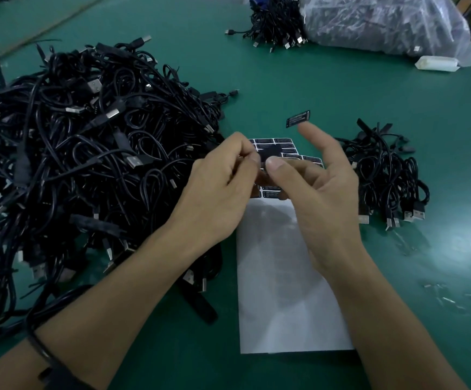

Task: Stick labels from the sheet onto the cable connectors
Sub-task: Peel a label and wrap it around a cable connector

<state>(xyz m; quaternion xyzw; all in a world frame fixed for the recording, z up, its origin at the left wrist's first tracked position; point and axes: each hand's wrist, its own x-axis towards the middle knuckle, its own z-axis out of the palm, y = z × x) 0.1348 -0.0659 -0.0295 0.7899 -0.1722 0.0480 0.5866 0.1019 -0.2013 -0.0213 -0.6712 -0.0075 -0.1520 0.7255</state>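
- Green counter (341, 88) fills the view, with a big pile of black cables (88, 142) on the left, a small bundle (389, 175) on the right, and a clear bag (383, 21) of more cables at the far right.
- The sheet (285, 277) lies in the middle with its long axis running near to far. Its near part is bare white backing, and the remaining labels (283, 141) sit at its far end, right under the hands.
- The left hand (217, 187) pinches a dark piece (269, 152) between thumb and forefinger. Whether this is a label or a connector end I cannot tell.
- The right hand (324, 190) meets it from the right, thumb pressed on the same piece, the other fingers loosely spread.
- Both hands are equally close to the piece, which is raised just above the labelled end.
- One loose label (298, 118) lies on the counter just beyond the right fingertips, its long axis running left to right and tilted slightly away at the right end.
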